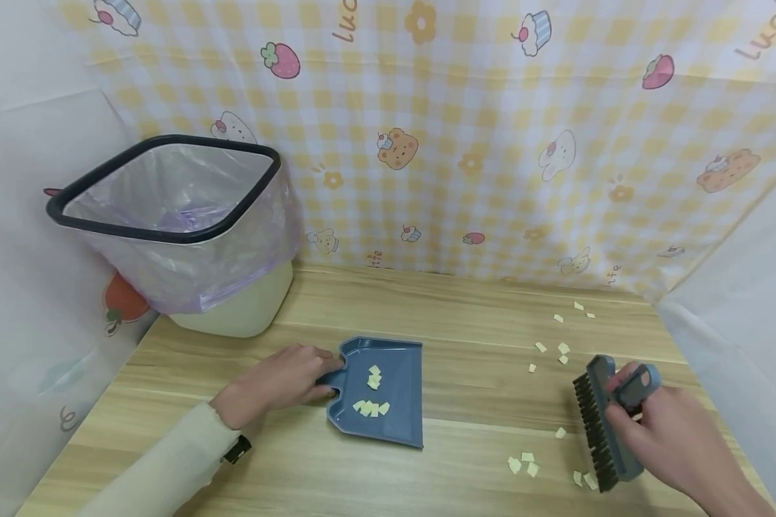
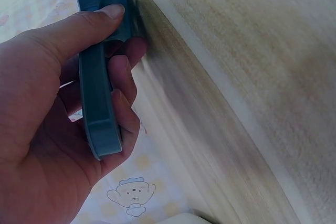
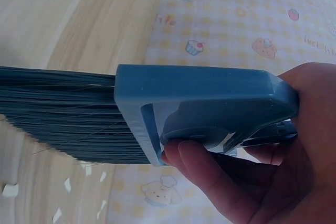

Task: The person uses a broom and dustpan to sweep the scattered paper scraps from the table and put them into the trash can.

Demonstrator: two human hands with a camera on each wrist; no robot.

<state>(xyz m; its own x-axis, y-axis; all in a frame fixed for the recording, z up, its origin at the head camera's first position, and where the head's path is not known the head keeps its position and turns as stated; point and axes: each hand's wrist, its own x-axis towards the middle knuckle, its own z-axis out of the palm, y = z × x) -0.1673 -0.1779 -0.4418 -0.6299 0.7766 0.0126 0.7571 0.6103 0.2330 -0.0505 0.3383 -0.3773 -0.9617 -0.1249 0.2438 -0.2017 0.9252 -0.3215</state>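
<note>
My left hand point(image 1: 294, 380) grips the short handle of a blue-grey dustpan point(image 1: 401, 395) that lies on the wooden table, its wide edge facing right. Two small groups of pale yellow paper scraps point(image 1: 371, 408) lie in the pan. In the left wrist view, the fingers curl round the dustpan handle point(image 2: 100, 108). On the right, my right hand point(image 1: 669, 431) holds a blue-grey hand brush point(image 1: 614, 424) by its handle, dark bristles pointing left. Loose paper scraps point(image 1: 532, 469) lie on the table left of the brush and beyond it. Some rest right by the bristle tips point(image 1: 604, 477).
A cream bin point(image 1: 259, 301) with a black rim and a purple-tinted liner stands at the back left. Behind the wooden table point(image 1: 478, 309) hangs a yellow checked cloth point(image 1: 491, 143). White sheeting point(image 1: 26, 287) closes off the left side, and more hangs at right.
</note>
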